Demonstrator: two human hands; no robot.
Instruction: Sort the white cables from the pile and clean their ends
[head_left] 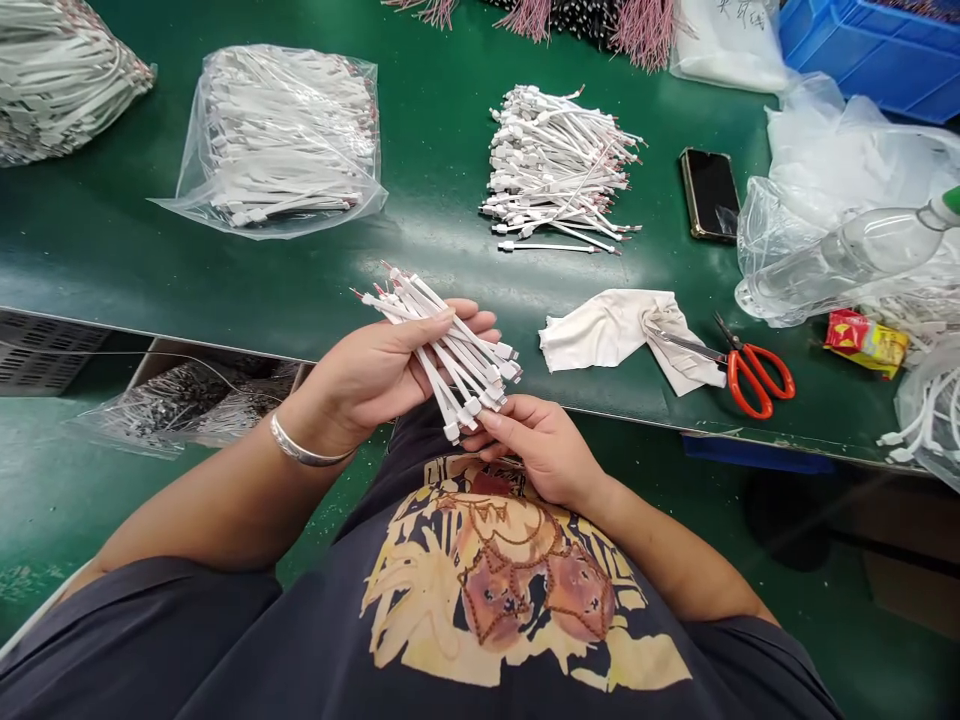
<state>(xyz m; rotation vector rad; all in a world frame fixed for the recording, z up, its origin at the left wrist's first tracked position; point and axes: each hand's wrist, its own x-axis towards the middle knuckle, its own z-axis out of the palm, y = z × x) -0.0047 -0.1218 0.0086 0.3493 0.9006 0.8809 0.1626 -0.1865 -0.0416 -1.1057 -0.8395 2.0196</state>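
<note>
L hand (367, 375) grasping bundle of short white cables (442, 350), fingers closed over it; R hand (540, 450) pinching its lower ends. Bundle held just over front edge of green workbench (442, 170). On bench: white cloth (615, 335) under blades of orange-handled scissors (754, 375), loose cable pile (559, 170), bagged cables (277, 140), phone (710, 195). Far R: blue plastic crate (862, 50).

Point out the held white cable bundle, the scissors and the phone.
White cable bundle (471, 365), head view, on its middle.
Orange-handled scissors (733, 365), head view, on the handle.
Phone (710, 195), head view, on the screen.
</note>
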